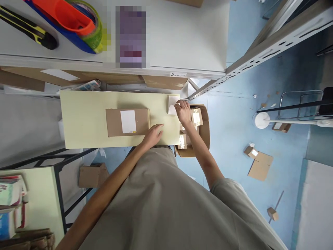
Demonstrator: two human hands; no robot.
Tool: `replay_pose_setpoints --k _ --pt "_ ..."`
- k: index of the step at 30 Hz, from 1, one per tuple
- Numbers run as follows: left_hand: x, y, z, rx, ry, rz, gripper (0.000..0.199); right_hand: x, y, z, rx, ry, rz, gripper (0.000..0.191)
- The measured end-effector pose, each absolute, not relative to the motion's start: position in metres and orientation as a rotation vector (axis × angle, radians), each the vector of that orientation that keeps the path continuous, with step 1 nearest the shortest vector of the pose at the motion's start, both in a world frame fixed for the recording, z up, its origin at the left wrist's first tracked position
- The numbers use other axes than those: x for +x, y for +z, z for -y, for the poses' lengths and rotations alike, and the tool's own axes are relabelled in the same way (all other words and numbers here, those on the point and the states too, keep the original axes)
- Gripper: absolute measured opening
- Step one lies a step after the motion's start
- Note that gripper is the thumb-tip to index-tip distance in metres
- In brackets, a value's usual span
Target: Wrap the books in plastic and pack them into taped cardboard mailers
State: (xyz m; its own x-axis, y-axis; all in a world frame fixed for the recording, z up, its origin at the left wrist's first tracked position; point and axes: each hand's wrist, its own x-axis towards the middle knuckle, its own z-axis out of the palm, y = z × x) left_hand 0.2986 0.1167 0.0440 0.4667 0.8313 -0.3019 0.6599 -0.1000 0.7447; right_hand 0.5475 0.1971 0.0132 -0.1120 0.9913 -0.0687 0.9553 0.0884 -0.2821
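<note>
On the pale yellow table [84,119] lies a closed cardboard box [114,122] with a white label [128,121] on its top. Just right of the box, my left hand [153,135] is held over the table's near part, fingers apart and nothing in them. My right hand [183,111] is at the table's right end, its fingers bent together at a small white paper or label stack [172,104]. What the fingertips hold is too small to make out.
An open carton [205,130] with small labelled boxes stands beside the table's right end. Behind the table, a grey shelf [187,38] bears a tape dispenser [75,21] and a cutter [28,27]. A metal post [249,57] rises at the right. Cardboard pieces [261,166] lie on the floor.
</note>
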Motion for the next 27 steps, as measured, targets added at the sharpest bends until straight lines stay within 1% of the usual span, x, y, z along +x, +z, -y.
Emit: replay_pose_setpoints --k 2,4,7,9,12,17,18,22,27 --pt "0.301 0.046 -0.115 1.827 0.229 -1.251 0.043 0.547 0.013 -0.199 -2.046 0.377 2.157 0.043" --pt "0.302 0.048 -0.113 1.82 0.221 -1.253 0.044 0.545 0.011 -0.202 -2.071 0.427 2.147 0.058" --pt "0.3 0.05 -0.109 1.802 0.21 -1.27 0.046 0.543 0.002 -0.205 -2.023 0.684 2.285 0.081" --pt "0.297 0.051 -0.106 1.788 0.205 -1.279 0.046 0.543 -0.006 -0.204 -1.987 0.864 2.375 0.085" --pt "0.294 0.05 -0.104 1.766 0.209 -1.292 0.047 0.545 -0.014 -0.202 -1.996 0.953 2.404 0.07" --pt "0.292 0.049 -0.102 1.753 0.215 -1.293 0.047 0.549 -0.007 -0.199 -1.967 0.895 2.477 0.039" --pt "0.292 0.049 -0.102 1.752 0.214 -1.291 0.047 0.55 -0.003 -0.199 -1.983 0.878 2.486 0.036" --pt "0.297 0.047 -0.105 1.763 0.21 -1.28 0.048 0.55 0.019 -0.208 -2.12 0.704 2.406 0.042" --pt "0.319 0.042 -0.136 1.879 0.123 -1.244 0.056 0.558 0.053 -0.239 -2.132 0.512 2.287 0.041"
